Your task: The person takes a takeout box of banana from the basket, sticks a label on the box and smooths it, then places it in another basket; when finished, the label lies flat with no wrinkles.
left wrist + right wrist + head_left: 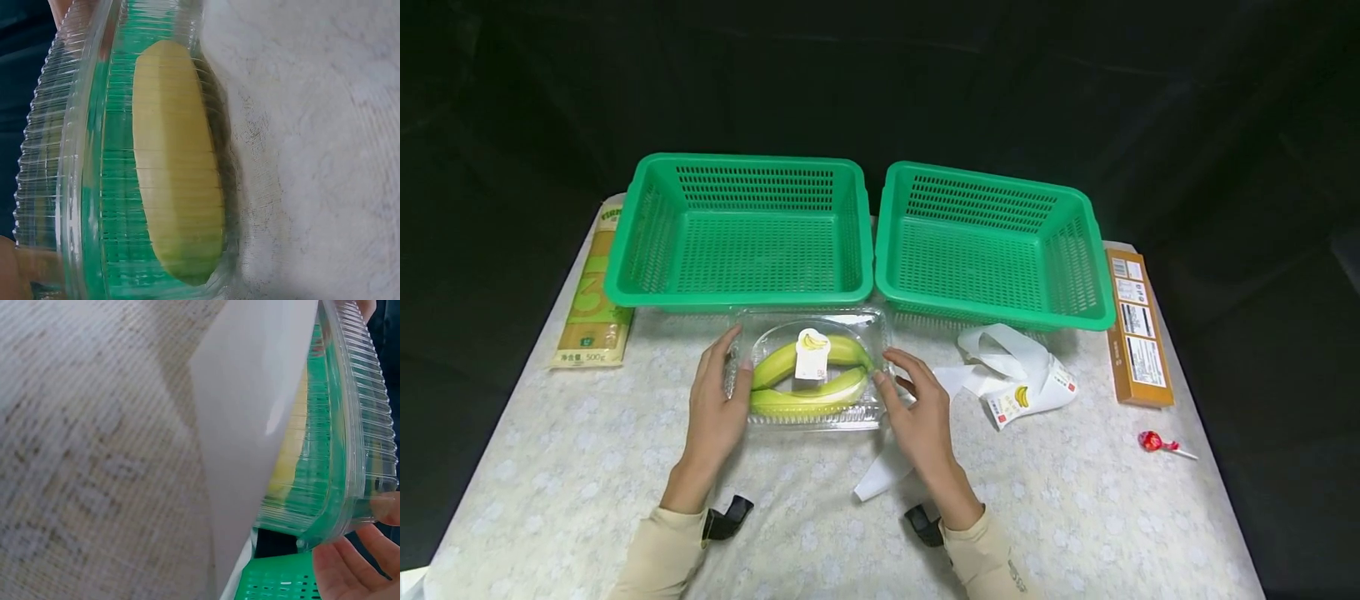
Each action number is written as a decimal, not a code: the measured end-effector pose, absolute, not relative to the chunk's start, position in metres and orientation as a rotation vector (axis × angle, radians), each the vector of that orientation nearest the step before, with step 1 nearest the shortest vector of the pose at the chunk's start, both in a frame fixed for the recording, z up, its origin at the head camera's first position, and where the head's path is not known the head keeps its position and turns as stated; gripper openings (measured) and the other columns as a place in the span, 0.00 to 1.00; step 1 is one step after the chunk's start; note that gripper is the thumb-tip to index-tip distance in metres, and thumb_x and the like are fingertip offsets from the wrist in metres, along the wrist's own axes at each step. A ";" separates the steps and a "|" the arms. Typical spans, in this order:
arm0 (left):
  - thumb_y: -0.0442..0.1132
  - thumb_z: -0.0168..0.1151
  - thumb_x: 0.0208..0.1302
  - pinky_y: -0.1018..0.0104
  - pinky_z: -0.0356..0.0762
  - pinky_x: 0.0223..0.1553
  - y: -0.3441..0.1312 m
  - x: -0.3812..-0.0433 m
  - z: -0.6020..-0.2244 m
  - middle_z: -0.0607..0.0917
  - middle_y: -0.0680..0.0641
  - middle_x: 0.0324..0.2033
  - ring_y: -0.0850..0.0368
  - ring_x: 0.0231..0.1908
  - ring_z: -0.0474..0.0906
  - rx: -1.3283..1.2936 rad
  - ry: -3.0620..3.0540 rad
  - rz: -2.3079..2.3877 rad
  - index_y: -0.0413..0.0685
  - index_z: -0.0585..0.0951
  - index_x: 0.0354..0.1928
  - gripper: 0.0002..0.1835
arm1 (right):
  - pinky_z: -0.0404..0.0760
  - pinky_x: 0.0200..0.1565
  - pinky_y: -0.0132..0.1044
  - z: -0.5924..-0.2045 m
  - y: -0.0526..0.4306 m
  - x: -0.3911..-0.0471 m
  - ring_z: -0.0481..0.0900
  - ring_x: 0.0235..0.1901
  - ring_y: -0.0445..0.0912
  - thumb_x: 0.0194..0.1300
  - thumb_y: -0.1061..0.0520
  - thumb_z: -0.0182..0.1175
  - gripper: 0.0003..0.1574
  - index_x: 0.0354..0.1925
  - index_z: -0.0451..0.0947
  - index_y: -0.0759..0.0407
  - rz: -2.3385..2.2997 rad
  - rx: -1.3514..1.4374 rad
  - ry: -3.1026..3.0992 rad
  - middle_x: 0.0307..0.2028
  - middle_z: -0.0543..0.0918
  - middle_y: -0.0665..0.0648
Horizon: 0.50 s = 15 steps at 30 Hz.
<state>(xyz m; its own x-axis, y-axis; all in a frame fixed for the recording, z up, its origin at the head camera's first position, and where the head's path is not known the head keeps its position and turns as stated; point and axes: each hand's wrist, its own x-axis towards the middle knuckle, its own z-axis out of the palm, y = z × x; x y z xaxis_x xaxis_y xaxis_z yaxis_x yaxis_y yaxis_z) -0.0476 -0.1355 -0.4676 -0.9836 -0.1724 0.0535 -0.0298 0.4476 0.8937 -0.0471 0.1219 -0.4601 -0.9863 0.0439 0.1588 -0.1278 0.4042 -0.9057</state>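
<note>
A clear plastic clamshell box lies before me, with bananas inside and a white banana-picture label on top. My left hand holds its left end, the thumb at the near-left edge. At the right end my right hand grips the corner, thumb on the lid's edge and fingers at the side. The right wrist view shows that thumb and the fingers around the box corner. In the left wrist view, ridged plastic wall fills the left side; little of the left hand shows.
Two green baskets stand behind the box. A white paper band with banana print lies right, its strip running under my right hand. A noodle-like packet is far left; an orange box and a lollipop are far right.
</note>
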 end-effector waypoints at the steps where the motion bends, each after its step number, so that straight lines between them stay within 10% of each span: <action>1: 0.37 0.49 0.77 0.39 0.61 0.71 -0.135 -0.048 -0.468 0.65 0.41 0.74 0.40 0.72 0.62 0.179 -2.550 -1.575 0.52 0.63 0.76 0.28 | 0.83 0.58 0.45 -0.460 0.122 -0.047 0.79 0.62 0.51 0.69 0.52 0.64 0.23 0.59 0.80 0.59 1.640 0.064 -2.496 0.62 0.81 0.56; 15: 0.41 0.54 0.75 0.36 0.70 0.65 -0.143 -0.038 -0.464 0.66 0.38 0.72 0.34 0.67 0.69 0.360 -2.491 -1.724 0.53 0.60 0.77 0.31 | 0.83 0.58 0.48 -0.460 0.130 -0.048 0.80 0.61 0.54 0.69 0.49 0.65 0.25 0.62 0.77 0.51 1.850 -0.114 -2.538 0.62 0.77 0.56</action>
